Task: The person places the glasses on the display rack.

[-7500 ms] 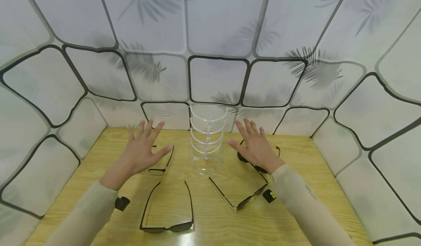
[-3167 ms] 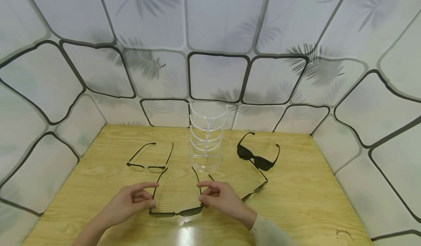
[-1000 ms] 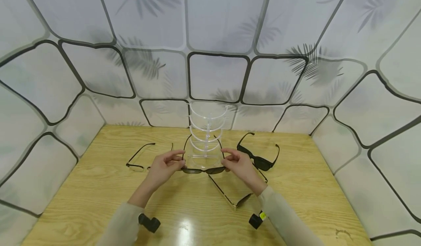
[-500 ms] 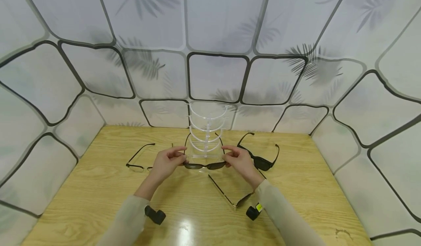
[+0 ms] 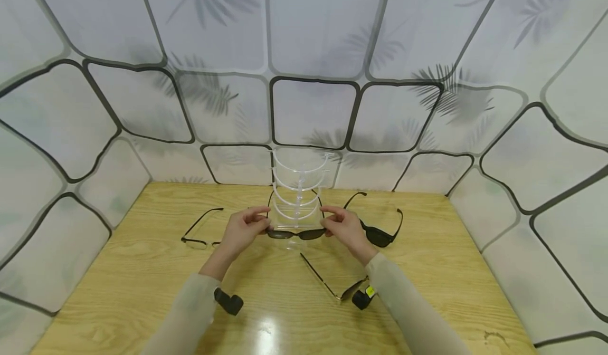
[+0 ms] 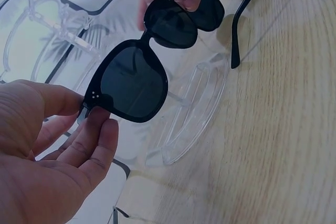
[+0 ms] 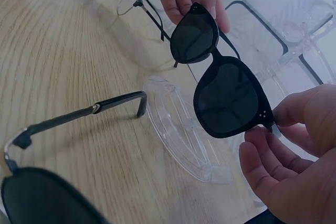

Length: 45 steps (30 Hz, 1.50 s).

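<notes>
Both hands hold one pair of black sunglasses (image 5: 311,234) with dark lenses, temples unfolded and pointing away. My left hand (image 5: 241,232) pinches the frame at its left hinge between thumb and fingers. At the opposite hinge my right hand (image 5: 348,232) pinches it the same way. In the head view the temples reach either side of a clear tiered display stand (image 5: 300,188) with several curved bars. The left wrist view shows the sunglasses (image 6: 134,82) raised above the stand's curved base (image 6: 197,114). Whether the frame touches a bar cannot be made out.
Thin-framed eyeglasses (image 5: 195,241) lie left on the wooden table (image 5: 142,291), partly behind the left hand. Black sunglasses (image 5: 378,236) lie at the right, partly covered by the right hand. Gold-trimmed sunglasses (image 5: 350,289) lie in front. Patterned cloth walls (image 5: 313,112) enclose the table.
Over the last seconds the hands have picked the sunglasses up from the front of the table and carried them to the stand. In the last second they have risen slightly, farther toward it.
</notes>
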Each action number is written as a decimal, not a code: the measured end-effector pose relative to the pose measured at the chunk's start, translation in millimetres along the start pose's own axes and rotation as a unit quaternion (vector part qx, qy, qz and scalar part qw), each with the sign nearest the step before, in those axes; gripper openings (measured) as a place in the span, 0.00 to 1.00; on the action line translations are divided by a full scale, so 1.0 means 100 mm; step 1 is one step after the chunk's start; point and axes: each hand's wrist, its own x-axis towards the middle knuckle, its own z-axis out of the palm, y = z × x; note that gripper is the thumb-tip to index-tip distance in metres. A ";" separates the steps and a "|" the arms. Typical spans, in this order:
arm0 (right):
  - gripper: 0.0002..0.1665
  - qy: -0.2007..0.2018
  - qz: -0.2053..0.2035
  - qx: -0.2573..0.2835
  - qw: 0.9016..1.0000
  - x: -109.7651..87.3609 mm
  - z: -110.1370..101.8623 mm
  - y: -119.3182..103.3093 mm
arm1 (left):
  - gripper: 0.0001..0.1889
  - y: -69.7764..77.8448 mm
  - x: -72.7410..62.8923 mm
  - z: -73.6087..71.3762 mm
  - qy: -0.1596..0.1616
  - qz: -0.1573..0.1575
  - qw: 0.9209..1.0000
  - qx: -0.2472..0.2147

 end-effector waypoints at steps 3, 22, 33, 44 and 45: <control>0.26 0.004 -0.003 -0.001 1.000 0.02 0.01 0.00 | 0.20 0.01 0.02 0.00 0.001 -0.001 1.000 0.001; 0.25 0.021 0.014 -0.011 1.000 0.20 0.03 0.02 | 0.21 0.00 0.17 0.01 0.012 -0.013 1.000 0.004; 0.26 0.023 0.015 -0.002 1.000 0.29 0.01 0.04 | 0.20 -0.01 0.27 0.02 0.016 -0.006 0.999 0.030; 0.25 0.030 0.017 -0.005 0.999 0.32 0.03 0.03 | 0.19 -0.02 0.33 0.03 0.020 -0.001 0.999 0.034; 0.25 0.030 0.019 -0.006 0.999 0.33 0.03 0.02 | 0.19 -0.03 0.33 0.03 0.020 -0.001 0.999 0.034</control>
